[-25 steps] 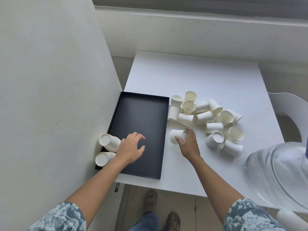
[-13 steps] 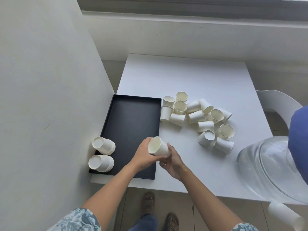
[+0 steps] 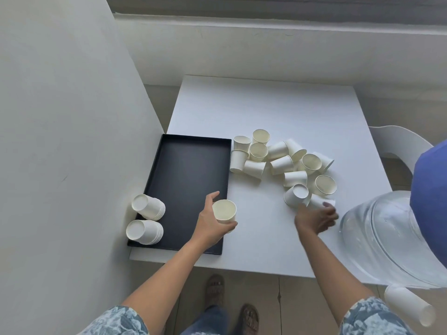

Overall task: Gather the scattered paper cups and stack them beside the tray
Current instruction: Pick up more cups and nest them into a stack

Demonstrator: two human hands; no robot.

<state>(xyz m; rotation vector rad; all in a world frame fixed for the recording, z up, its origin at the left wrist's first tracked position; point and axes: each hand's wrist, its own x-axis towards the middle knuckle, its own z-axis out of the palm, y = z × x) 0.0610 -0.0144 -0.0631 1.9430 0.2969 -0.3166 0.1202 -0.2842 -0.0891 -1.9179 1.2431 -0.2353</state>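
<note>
Cups lie scattered (image 3: 285,163) right of the black tray (image 3: 188,180) on the white table (image 3: 266,110); two stacks (image 3: 147,218) sit at the tray's near-left corner. You are mid-gathering. Your left hand (image 3: 210,223) grips one upright cup (image 3: 224,211) over the tray's right edge. Your right hand (image 3: 314,217), fingers spread, reaches the nearest fallen cup (image 3: 321,203). Next, close on it and nest it into the held one.

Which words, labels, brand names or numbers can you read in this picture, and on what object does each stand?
None can be read.
The paper cups, the black tray, the white table and the clear water jug show plain surfaces with no print.
</note>
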